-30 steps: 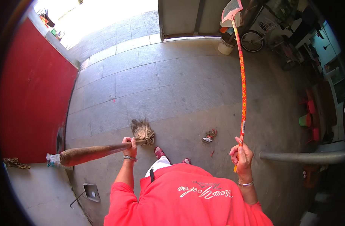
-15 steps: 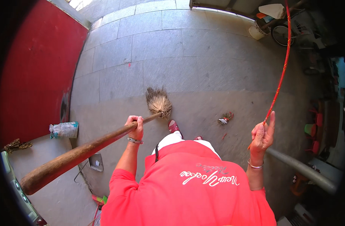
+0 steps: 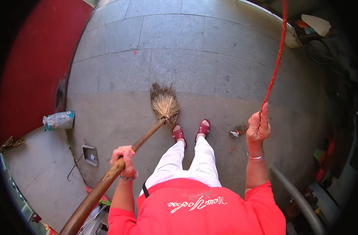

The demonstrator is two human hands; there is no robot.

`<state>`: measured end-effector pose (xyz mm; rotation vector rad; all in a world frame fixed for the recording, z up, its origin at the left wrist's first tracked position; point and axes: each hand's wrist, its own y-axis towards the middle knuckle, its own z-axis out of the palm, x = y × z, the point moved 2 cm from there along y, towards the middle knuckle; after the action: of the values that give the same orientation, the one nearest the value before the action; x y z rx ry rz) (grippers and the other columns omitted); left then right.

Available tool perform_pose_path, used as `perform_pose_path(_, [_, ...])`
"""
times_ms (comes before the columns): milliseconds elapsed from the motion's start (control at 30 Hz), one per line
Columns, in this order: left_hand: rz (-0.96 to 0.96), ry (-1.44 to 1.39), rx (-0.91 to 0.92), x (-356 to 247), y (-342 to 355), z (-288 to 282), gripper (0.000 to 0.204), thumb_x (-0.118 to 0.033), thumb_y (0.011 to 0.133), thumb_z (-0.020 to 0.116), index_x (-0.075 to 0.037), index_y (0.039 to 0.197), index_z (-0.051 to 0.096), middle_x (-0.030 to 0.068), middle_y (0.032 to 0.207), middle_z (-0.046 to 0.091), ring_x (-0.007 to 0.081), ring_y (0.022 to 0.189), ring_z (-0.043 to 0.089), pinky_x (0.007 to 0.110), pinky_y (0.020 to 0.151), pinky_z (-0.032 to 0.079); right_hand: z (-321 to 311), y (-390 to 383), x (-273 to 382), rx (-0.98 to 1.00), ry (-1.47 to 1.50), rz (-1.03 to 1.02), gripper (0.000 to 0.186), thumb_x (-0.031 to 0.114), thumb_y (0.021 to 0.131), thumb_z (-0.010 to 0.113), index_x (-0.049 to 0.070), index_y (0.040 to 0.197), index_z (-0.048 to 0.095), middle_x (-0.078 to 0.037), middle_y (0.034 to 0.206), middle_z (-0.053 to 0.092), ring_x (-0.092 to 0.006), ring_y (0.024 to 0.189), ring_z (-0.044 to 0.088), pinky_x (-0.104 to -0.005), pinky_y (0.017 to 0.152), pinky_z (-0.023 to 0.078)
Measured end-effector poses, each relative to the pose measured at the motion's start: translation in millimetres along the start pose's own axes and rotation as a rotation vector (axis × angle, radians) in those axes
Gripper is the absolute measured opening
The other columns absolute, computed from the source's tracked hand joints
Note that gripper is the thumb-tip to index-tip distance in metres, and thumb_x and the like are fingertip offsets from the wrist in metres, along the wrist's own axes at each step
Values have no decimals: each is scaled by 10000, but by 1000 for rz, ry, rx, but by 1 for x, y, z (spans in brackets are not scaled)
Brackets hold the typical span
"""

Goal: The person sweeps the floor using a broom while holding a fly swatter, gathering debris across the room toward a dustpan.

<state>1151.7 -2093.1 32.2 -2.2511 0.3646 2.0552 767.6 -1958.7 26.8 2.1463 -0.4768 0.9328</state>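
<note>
My left hand (image 3: 125, 159) is closed around the wooden handle of a broom (image 3: 165, 105). The broom's straw head rests on the floor ahead of my feet, its tip dark and frayed, and the handle slants back past my left side. Raised on the right, my right hand (image 3: 259, 125) grips the lower end of a thin red rod or cord (image 3: 276, 70) wound with a yellow spiral. Its upper end runs out of view. On the floor just left of my right hand lies a small heap of litter (image 3: 237, 131).
A red panel (image 3: 38, 66) stands along the left, with a white and teal bag (image 3: 58, 120) near its foot. A dustpan (image 3: 90, 155) lies below that. At the far right are a pale bucket (image 3: 292, 38) and a wheel (image 3: 318, 51); a grey pipe (image 3: 296, 196) slants nearby.
The view has shifted, and both my feet now show fully. My left hand and the broom handle have swung lower and closer to my body. My right hand still grips the red rod or cord.
</note>
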Motion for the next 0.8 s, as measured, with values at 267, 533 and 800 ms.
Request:
perform_pose_path(267, [39, 59, -45, 4, 9, 12, 143, -150, 898, 448, -102, 793, 363, -1, 622, 397, 122, 587, 416, 328, 681, 387, 81, 2, -132, 85, -83, -34, 424, 34, 891, 503, -13, 1302, 412, -42, 773, 569, -73, 520, 419, -185, 482, 369])
perform_pose_path(533, [-6, 64, -154, 7, 17, 12, 148, -175, 895, 448, -113, 799, 355, -12, 604, 387, 115, 552, 409, 319, 686, 377, 145, 7, -200, 93, -81, -98, 419, -16, 867, 507, -44, 1277, 425, -132, 1017, 634, -116, 561, 512, -216, 514, 427])
perform_pose_path(800, [-3, 89, -142, 10, 28, 16, 131, -162, 899, 399, -120, 785, 348, -25, 628, 362, 89, 579, 385, 294, 674, 342, 261, -9, -344, 497, -317, 414, 433, 0, 817, 522, 91, 1240, 512, -161, 907, 641, -206, 598, 556, -297, 594, 451])
